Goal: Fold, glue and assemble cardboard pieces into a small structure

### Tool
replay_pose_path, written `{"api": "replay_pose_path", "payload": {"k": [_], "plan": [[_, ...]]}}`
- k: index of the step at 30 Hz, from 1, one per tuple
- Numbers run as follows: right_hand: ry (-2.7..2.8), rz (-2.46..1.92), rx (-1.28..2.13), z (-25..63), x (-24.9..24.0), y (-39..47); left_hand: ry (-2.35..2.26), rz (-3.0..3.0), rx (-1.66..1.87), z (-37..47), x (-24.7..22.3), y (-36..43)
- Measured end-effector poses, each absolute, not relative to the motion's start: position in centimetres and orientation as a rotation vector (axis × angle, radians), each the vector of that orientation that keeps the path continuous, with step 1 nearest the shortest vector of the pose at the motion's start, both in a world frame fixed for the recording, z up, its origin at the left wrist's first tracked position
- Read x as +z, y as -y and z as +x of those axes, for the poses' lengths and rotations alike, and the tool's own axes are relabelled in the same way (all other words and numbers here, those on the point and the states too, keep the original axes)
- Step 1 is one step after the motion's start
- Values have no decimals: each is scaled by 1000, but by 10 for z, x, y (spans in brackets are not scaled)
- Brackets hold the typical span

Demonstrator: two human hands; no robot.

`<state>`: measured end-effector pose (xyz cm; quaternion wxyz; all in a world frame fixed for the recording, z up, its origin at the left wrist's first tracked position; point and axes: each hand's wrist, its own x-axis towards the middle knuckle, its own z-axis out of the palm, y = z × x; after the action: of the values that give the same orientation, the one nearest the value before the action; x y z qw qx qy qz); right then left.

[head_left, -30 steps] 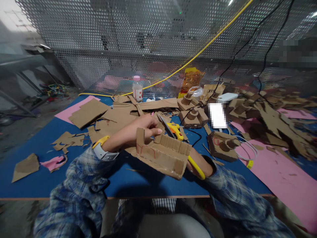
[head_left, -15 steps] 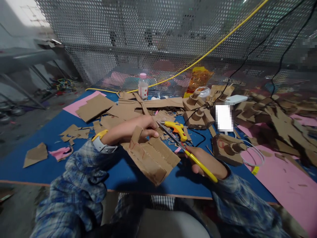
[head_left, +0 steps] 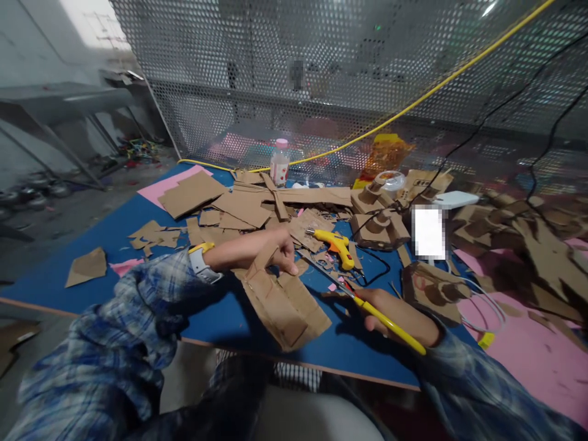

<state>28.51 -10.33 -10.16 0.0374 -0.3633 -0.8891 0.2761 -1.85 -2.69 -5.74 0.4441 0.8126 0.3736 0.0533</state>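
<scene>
My left hand (head_left: 279,246) grips the upper edge of a folded cardboard piece (head_left: 287,309), which hangs tilted over the near part of the blue table. Part of the fingers is hidden behind a raised cardboard strip. In my right hand (head_left: 395,312) is a long tool with yellow handles (head_left: 390,327), its thin metal end pointing up and left toward my left hand. The tool's tip lies close to the cardboard but apart from it. Just beyond both hands rests a yellow glue gun (head_left: 337,245) among small cardboard scraps.
Flat cardboard sheets (head_left: 193,194) lie at the back left, near a bottle with a pink cap (head_left: 280,162). Cardboard shapes with round tubes (head_left: 381,229) and pink paper (head_left: 533,349) are on the right. A perforated metal panel (head_left: 285,79) rises behind the table.
The view has shifted, so most things appear farther right. The folded cardboard has turned slightly in my left hand. My right hand still holds the yellow-handled tool.
</scene>
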Motion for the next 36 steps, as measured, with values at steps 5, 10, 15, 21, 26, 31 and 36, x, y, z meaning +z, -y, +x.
{"api": "replay_pose_path", "payload": {"k": [5, 10, 15, 21, 26, 31, 36], "plan": [[2740, -1131, 955, 287, -93, 105, -995, 1965, 222, -20, -70, 28], [2789, -1093, 937, 288, -87, 112, -955, 1989, 141, -19, -68, 32], [2803, -1187, 960, 293, -91, 117, -925, 2016, 110, -15, -60, 37], [2850, -1216, 1014, 297, -86, 120, -855, 1953, -7, -10, -46, 48], [2925, -1226, 876, 299, -81, 122, -849, 2033, -22, -6, -40, 55], [2910, -1299, 774, 299, -86, 120, -917, 1982, 58, -11, -44, 54], [2631, -1266, 855, 311, -101, 121, -912, 2084, 234, -24, -55, 51]]}}
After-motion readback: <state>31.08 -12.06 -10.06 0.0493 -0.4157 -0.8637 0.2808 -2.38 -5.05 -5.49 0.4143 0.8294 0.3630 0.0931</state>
